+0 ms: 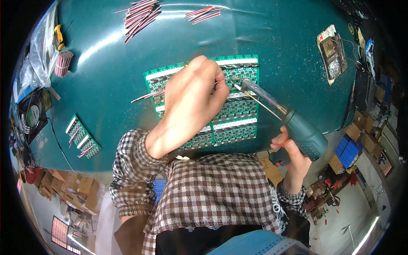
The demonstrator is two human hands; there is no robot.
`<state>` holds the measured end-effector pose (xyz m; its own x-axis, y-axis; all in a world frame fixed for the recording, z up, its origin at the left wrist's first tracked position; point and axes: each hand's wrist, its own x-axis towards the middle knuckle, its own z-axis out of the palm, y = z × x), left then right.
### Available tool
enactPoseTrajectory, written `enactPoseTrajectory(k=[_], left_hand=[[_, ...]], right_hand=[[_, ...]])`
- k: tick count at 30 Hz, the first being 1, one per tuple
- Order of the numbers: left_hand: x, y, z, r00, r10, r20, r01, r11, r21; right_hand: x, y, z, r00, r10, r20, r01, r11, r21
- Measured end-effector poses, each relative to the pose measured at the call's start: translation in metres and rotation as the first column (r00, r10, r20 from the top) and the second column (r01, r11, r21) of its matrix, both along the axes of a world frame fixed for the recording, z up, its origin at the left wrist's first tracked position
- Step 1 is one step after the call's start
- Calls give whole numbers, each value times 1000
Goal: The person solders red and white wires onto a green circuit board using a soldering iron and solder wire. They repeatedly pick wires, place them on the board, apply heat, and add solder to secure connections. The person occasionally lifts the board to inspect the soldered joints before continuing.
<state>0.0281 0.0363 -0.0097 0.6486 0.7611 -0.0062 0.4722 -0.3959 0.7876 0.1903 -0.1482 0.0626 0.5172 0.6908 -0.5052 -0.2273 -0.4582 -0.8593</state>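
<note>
A panel of green circuit boards (235,134) lies on the table in front of me, with white strips and rows of black leads across it. My left hand (191,95) is over its upper part, thumb and fingers pinched together. Thin red, white and black wires (146,97) stick out from the left side of that hand; their inner ends are covered by it. My right hand (294,158) grips the handle of a dark green soldering gun (305,134). Its tip is over the panel's upper right, close to my left fingertips; contact with the board cannot be made out.
Loose wires (141,17) lie in a pile at the far side, beside a smaller group (204,14). A worn soldering tray (332,54) sits at right. At left are a bundled wire stack (63,63), a yellow-handled tool (58,36), a fan (34,114) and a small board strip (83,137).
</note>
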Motion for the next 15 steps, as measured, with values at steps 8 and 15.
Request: enactPoseTrajectory(k=[8,15], left_hand=[[2,0,1,999,45,6,-45,999,18],[3,-1,-1,998,58,-7,-57,998,28]], right_hand=[[-3,1,-1,999,28,44,-27,1000,-8],[-7,5,-1,984,64,168,-57,997,-46]])
